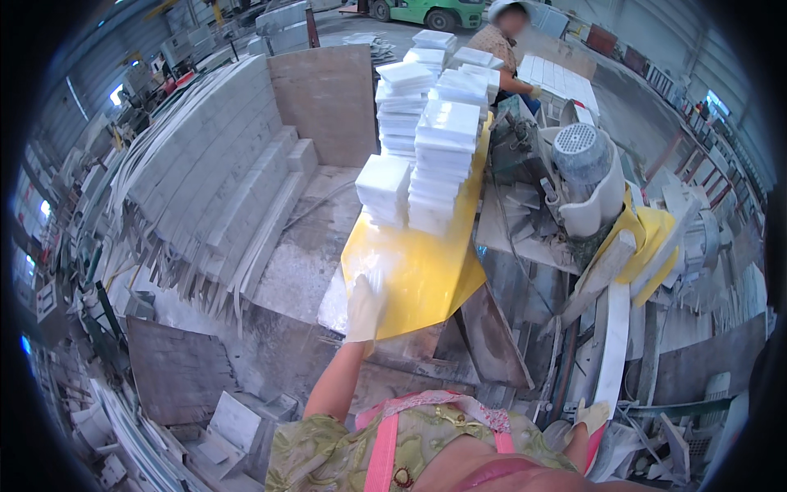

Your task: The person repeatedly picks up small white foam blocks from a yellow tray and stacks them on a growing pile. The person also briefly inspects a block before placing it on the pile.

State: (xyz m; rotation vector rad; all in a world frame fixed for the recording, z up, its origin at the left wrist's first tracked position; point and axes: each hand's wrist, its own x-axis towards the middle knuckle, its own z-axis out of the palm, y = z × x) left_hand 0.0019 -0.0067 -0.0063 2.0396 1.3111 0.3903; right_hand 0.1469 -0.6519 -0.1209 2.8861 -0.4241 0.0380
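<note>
My left hand [366,312], in a pale glove, reaches over the near left edge of a yellow sheet [434,283]. Its fingers blur into a whitish patch, so whether they hold anything is unclear. Beyond it, white square stone tiles stand in several stacks; a short stack [383,184] is nearest, with a taller stack [447,156] to its right. A white slab edge [333,305] shows beside the sheet, left of my hand. My right hand [589,416], also gloved, is low at the right beside a long white strip [612,344]. Its fingers look apart, with nothing visible in them.
Long stone strips [217,156] are piled at the left before a brown board [324,102]. A grey motor [580,152] stands right of the stacks. Another person [500,53] sits behind, near a tiled table [561,78]. A green forklift [430,12] is farther back. Offcuts [234,422] lie low left.
</note>
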